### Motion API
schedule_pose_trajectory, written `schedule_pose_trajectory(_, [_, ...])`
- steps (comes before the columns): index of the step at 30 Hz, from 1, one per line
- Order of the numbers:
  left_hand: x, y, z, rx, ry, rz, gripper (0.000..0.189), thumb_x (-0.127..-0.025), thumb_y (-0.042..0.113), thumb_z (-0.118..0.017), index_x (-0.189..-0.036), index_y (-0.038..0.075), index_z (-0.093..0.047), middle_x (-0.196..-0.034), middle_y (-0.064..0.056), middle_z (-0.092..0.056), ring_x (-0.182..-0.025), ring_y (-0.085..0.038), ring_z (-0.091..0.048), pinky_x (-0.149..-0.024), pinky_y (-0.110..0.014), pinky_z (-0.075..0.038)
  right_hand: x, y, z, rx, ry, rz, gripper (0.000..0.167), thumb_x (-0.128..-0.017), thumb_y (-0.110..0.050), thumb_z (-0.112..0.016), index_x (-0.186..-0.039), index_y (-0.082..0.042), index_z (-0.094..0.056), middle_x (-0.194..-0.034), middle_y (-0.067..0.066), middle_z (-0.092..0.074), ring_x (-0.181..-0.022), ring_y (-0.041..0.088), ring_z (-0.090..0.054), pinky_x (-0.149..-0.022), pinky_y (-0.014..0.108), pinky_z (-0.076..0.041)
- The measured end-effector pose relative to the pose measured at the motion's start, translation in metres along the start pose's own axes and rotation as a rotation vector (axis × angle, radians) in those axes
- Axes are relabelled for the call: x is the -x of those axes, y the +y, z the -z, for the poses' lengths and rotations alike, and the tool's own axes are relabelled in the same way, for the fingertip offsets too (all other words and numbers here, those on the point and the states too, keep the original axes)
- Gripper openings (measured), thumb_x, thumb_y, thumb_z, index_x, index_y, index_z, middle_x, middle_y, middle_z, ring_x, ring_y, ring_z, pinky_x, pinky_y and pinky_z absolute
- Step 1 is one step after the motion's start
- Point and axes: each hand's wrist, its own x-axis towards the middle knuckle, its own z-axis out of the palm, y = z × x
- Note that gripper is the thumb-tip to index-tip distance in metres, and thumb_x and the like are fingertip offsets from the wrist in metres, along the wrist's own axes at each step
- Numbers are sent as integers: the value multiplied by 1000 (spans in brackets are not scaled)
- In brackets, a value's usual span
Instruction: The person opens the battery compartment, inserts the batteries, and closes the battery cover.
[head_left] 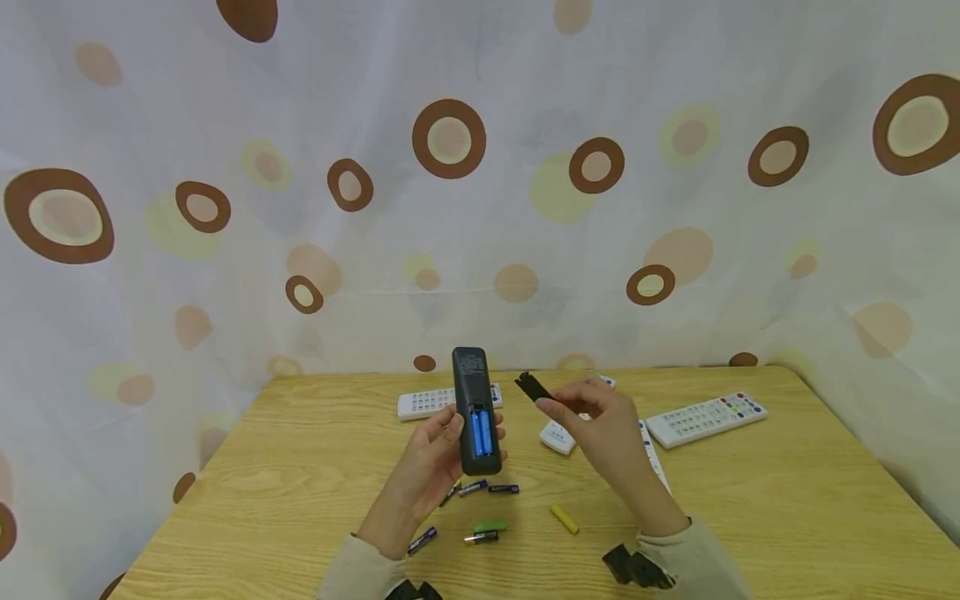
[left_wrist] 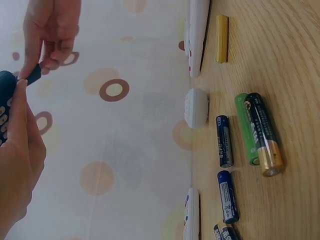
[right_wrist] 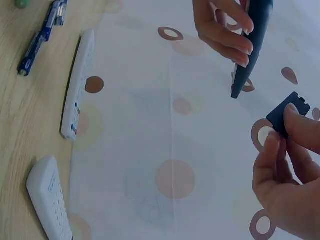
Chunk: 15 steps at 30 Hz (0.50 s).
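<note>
My left hand (head_left: 426,467) grips a black remote control (head_left: 471,387) upright, its back toward the head camera. Two blue batteries (head_left: 481,432) lie side by side in its uncovered battery compartment. To the right, my right hand (head_left: 606,427) pinches a small black battery cover (head_left: 533,386) between thumb and fingers, apart from the remote. The right wrist view shows that cover (right_wrist: 289,114) with its notched edge facing up. In the left wrist view only part of the black remote (left_wrist: 6,95) shows, at the left edge.
Several loose batteries lie on the wooden table (head_left: 247,500), among them a yellow one (head_left: 565,518), a green one (head_left: 490,526) and a dark blue one (head_left: 422,541). White remotes lie behind the hands, one at left (head_left: 423,404) and one at right (head_left: 707,419). A patterned curtain (head_left: 480,225) hangs behind.
</note>
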Motion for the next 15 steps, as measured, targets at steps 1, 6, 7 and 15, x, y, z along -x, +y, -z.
schedule_pose_trajectory(1, [0,0,0,1,0,0,52,-104,18,-40,-148,-4,-22,-124,-14,-58,-113,-24,-60,-96,-48,-47,0,-1,0,-35,-18,-6,17,-86,-16,-73,-97,-3,-71,-90,7,-62,-80,10,-59,-72,24,-52])
schedule_pose_trajectory(6, [-2,0,-1,-6,-3,0,51,-104,18,-41,-148,-3,-23,-125,-15,-57,-112,-24,-60,-96,-48,-47,-4,-7,-3,-265,-144,-72,46,-90,-4,-66,-133,-4,-50,-97,13,-56,-80,15,-62,-73,27,-55])
schedule_pose_trajectory(7, [-2,-1,-1,-7,-3,1,52,-104,18,-41,-148,-3,-23,-126,-17,-56,-112,-24,-60,-96,-48,-47,-5,-8,-4,-295,-162,-76,52,-90,-2,-65,-139,-6,-45,-97,13,-54,-79,15,-61,-73,27,-55])
schedule_pose_trajectory(15, [-5,0,-2,-11,-13,-4,50,-105,17,-38,-148,-4,-23,-126,-17,-55,-111,-23,-60,-97,-48,-47,-9,-11,-11,-310,-136,-83,43,-91,-7,-66,-132,-6,-54,-93,14,-60,-79,16,-65,-75,29,-56])
